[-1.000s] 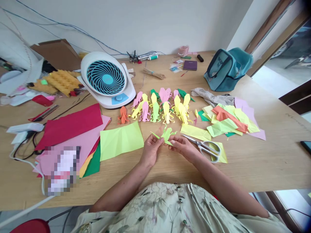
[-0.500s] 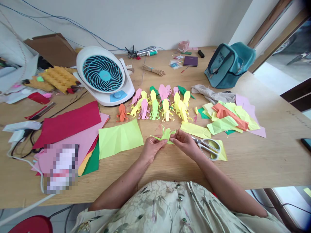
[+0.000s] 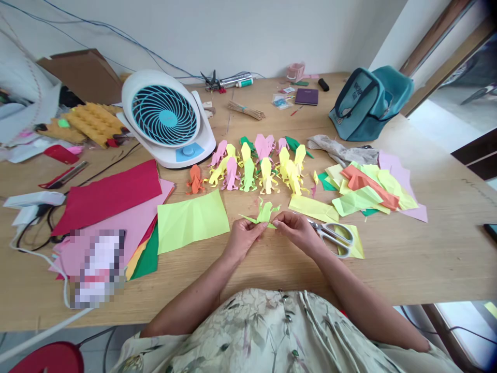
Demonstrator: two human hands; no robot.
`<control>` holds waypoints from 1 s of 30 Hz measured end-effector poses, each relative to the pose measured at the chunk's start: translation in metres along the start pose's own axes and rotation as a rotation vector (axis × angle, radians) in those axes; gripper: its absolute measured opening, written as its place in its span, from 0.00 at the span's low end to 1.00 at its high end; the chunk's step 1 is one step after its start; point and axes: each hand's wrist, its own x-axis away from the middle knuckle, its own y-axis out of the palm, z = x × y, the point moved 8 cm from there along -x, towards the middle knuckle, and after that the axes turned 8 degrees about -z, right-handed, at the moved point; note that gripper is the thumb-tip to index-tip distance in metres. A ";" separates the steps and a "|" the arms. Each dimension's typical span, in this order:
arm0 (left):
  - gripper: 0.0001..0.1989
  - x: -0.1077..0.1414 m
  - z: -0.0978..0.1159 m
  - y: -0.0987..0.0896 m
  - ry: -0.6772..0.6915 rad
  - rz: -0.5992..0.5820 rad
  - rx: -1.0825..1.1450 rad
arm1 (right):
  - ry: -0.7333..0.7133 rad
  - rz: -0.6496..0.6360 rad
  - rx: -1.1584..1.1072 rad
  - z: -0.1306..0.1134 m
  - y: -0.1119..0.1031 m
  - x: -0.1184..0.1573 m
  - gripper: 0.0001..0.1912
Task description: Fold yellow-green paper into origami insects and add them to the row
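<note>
Between my hands is a light green origami frog (image 3: 265, 211), its thin folded legs sticking out to the sides and away from me. My left hand (image 3: 245, 234) pinches its near left part between thumb and fingers. On the other side, my right hand (image 3: 294, 228) pinches a near right leg with thumb and forefinger. Just beyond stand several finished paper frogs (image 3: 248, 173) in yellow, pink, green and orange. Beside my right hand lie scissors (image 3: 337, 238) with white-grey handles, partly over a yellow paper piece (image 3: 355, 243). A creased light green sheet (image 3: 193, 221) lies left of my left hand.
Coloured sheets (image 3: 111, 199) are stacked at left, near a white fan (image 3: 166, 119). Folded paper pieces (image 3: 368, 189) pile up at right, in front of a grey cloth (image 3: 341, 151) and a teal bag (image 3: 370, 103). A purple notebook (image 3: 306, 97) lies farther back.
My right fingers have shifted slightly down and left along the frog's near right leg. The left hand keeps its pinch. The view has moved a little.
</note>
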 end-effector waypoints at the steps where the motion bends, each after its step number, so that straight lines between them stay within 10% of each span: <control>1: 0.19 0.000 0.001 -0.002 0.009 0.031 0.010 | -0.002 -0.008 -0.016 0.000 0.001 0.000 0.19; 30: 0.13 0.007 -0.010 0.003 0.104 0.131 0.032 | -0.234 0.358 0.351 -0.022 0.006 0.018 0.10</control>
